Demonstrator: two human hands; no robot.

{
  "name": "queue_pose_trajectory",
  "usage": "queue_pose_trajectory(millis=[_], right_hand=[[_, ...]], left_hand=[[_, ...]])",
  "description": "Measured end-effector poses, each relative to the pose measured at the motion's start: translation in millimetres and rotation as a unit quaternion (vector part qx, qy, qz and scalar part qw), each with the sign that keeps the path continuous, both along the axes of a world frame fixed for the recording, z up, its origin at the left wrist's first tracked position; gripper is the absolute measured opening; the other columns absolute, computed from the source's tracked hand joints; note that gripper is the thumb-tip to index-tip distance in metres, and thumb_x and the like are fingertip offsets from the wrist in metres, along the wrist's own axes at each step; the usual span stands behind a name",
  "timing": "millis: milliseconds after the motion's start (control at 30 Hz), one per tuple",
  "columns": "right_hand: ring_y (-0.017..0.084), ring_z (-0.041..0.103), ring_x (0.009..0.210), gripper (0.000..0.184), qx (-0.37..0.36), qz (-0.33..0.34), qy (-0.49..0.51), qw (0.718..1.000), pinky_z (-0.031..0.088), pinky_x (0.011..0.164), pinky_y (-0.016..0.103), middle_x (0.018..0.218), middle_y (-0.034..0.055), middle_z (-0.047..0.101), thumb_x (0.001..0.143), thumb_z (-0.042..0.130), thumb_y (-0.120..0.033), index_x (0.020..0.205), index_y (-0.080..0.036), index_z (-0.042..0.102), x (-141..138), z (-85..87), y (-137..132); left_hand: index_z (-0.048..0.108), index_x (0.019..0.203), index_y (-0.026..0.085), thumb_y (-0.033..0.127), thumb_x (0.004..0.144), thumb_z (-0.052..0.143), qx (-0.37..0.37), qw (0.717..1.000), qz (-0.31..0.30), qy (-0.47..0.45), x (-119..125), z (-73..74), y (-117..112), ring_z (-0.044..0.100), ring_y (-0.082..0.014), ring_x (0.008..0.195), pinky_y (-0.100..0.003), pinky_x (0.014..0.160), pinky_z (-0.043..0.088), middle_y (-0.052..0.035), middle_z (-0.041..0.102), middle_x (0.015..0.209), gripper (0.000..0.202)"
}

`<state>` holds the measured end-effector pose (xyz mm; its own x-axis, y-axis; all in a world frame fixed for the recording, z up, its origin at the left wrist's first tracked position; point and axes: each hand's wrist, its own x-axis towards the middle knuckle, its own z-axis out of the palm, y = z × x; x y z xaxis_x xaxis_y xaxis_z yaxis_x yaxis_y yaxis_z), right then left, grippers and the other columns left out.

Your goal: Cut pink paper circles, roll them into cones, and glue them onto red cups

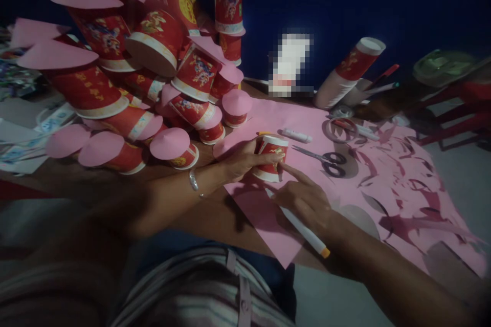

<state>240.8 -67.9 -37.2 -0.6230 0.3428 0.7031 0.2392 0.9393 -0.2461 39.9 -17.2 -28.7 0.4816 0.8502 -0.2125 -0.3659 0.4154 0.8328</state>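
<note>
My left hand is wrapped round a red paper cup that stands upside down on a sheet of pink paper. My right hand grips a white pen with an orange end and rests its tip against the cup's rim on the paper, forefinger stretched toward the cup. A silver bracelet sits on my left wrist.
A heap of red cups topped with pink paper cones fills the left. Black-handled scissors, a white glue stick, a tape roll and a stack of cups lying on its side are behind. Cut pink scraps cover the right.
</note>
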Motion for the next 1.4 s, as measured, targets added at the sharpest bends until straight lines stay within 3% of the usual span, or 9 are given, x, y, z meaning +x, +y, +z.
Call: queue_pose_trajectory(millis=[100, 167, 233, 633, 833, 1400], right_hand=[[0.014, 0.065, 0.065, 0.017, 0.015, -0.014, 0.034, 0.999, 0.066, 0.085, 0.042, 0.077, -0.0010, 0.069, 0.091, 0.065, -0.007, 0.103, -0.019, 0.062, -1.6, 4.1, -0.8], [0.014, 0.064, 0.063, 0.017, 0.031, -0.038, 0.050, 0.998, 0.060, 0.063, 0.031, 0.075, 0.0006, 0.068, 0.089, 0.066, -0.005, 0.102, -0.017, 0.063, -2.1, 6.8, -1.4], [0.014, 0.062, 0.059, 0.020, 0.049, -0.062, 0.048, 0.996, 0.051, 0.053, 0.027, 0.072, 0.0007, 0.067, 0.086, 0.069, -0.004, 0.101, -0.014, 0.064, -2.0, 8.2, -1.8], [0.014, 0.064, 0.063, 0.023, 0.042, -0.090, 0.037, 0.994, 0.050, 0.054, 0.027, 0.076, 0.0016, 0.068, 0.084, 0.069, -0.001, 0.101, -0.015, 0.063, -0.3, 7.2, -0.5], [0.013, 0.062, 0.061, 0.015, 0.045, -0.092, 0.035, 0.994, 0.047, 0.054, 0.026, 0.074, 0.0004, 0.068, 0.088, 0.067, -0.006, 0.098, -0.016, 0.063, 0.7, 5.1, 0.0], [0.014, 0.062, 0.063, 0.014, 0.049, -0.097, 0.007, 0.994, 0.047, 0.054, 0.026, 0.077, 0.0029, 0.069, 0.092, 0.065, -0.006, 0.102, -0.015, 0.062, -0.6, 8.6, 0.2]], left_hand=[[0.066, 0.114, 0.017, 0.029, 0.070, 0.089, 0.005, 1.000, 0.012, -0.001, -0.2, -1.1, 0.8, 0.069, -0.0194, 0.086, -0.036, 0.081, 0.054, -0.0070, 0.073, 0.099, 0.051], [0.067, 0.114, 0.016, 0.029, 0.070, 0.089, 0.004, 1.000, 0.016, -0.008, -0.4, -2.0, 1.8, 0.068, -0.0197, 0.091, -0.036, 0.084, 0.054, -0.0083, 0.073, 0.104, 0.051], [0.068, 0.115, 0.017, 0.029, 0.070, 0.089, -0.001, 1.000, 0.013, -0.013, -0.5, -2.8, 2.5, 0.068, -0.0199, 0.093, -0.036, 0.085, 0.054, -0.0091, 0.073, 0.107, 0.052], [0.070, 0.114, 0.016, 0.030, 0.070, 0.089, 0.017, 0.999, 0.013, -0.039, 0.4, -5.2, 3.0, 0.069, -0.0265, 0.109, -0.039, 0.092, 0.055, -0.0141, 0.074, 0.120, 0.050], [0.068, 0.118, 0.016, 0.031, 0.070, 0.088, 0.011, 0.999, 0.004, -0.045, -1.4, -6.6, 4.0, 0.068, -0.0319, 0.116, -0.041, 0.089, 0.057, -0.0179, 0.071, 0.130, 0.054], [0.067, 0.122, 0.017, 0.029, 0.071, 0.087, 0.022, 0.999, 0.004, -0.040, -0.1, -7.4, 3.5, 0.068, -0.0305, 0.116, -0.043, 0.095, 0.054, -0.0159, 0.072, 0.128, 0.056]])
